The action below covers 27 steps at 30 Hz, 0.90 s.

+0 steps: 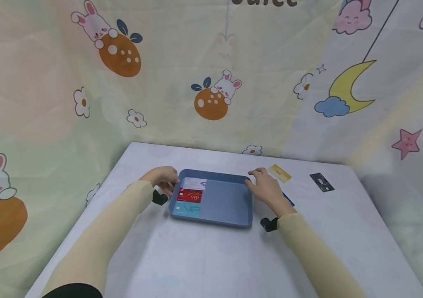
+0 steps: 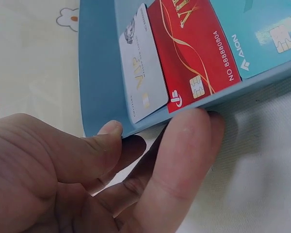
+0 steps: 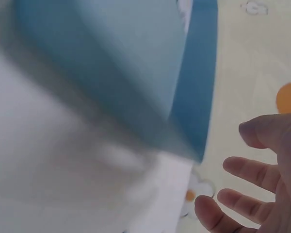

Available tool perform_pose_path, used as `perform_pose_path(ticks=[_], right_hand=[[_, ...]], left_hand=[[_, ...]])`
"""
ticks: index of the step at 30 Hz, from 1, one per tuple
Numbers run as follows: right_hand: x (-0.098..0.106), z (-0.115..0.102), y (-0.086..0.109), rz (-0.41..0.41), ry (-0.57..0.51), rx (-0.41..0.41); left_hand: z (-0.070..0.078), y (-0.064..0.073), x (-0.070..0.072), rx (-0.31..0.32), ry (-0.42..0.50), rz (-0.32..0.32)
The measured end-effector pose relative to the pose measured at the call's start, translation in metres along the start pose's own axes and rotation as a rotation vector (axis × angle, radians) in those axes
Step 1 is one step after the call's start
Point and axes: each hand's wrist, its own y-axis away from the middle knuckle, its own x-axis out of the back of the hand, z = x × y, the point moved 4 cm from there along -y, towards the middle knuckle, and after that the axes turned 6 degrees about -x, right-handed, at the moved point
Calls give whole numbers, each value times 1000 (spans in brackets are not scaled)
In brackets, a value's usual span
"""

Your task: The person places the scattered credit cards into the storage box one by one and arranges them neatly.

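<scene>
A blue-grey rectangular tray (image 1: 226, 198) is at the middle of the table. Three cards lie along its left side: a white one (image 1: 192, 183) at the back, a red VIP card (image 1: 189, 195) between, and a teal card (image 1: 187, 209) nearest the front. My left hand (image 1: 163, 178) holds the tray's left rim near the back corner; the left wrist view has the thumb at the corner and fingertips along the rim's outer side. At the right rim is my right hand (image 1: 265, 188), fingers spread; the right wrist view shows these fingers (image 3: 252, 170) apart from the tray's corner.
Right of the tray lie a yellow card (image 1: 280, 173), a black card (image 1: 322, 182) and a blue card (image 1: 288, 199) partly covered by the right hand. The white table (image 1: 204, 260) meets a cartoon-printed cloth (image 1: 166, 74) at its back and sides.
</scene>
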Motion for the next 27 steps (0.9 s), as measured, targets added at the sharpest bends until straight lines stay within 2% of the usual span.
perform_pose_path(ticks=[8,16,22,27], right_hand=[[-4,46,3,-24,-3,-71],[0,85,9,-59,46,-124],[-1,105,14,-115,78,-178],[-2,116,16,-122,51,-181]], left_hand=[[0,0,2,13,-24,-6],[5,-3,-1,7,-21,-8],[3,-1,-2,15,-8,-9],[2,-1,-1,15,-5,0]])
